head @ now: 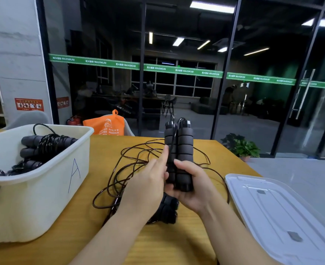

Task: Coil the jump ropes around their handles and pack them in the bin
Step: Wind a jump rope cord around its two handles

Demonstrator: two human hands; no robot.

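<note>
Yellow tabletop (177, 245): bin (49, 188) at left edge holds coiled ropes. Right hand (192, 188) grips paired handles (179, 150); left hand (148, 180) flat against them; cord (123, 169) uncoiled.

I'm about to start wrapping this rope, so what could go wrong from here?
The loose black cord lies in overlapping loops on the yellow wooden table and may knot as you wind. It also crosses the second pair of grey foam handles lying under your hands, so pulling could drag them.

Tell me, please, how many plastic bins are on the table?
1: a white bin marked "A" at the left, holding coiled jump ropes. A clear lid lies at the right.
</note>
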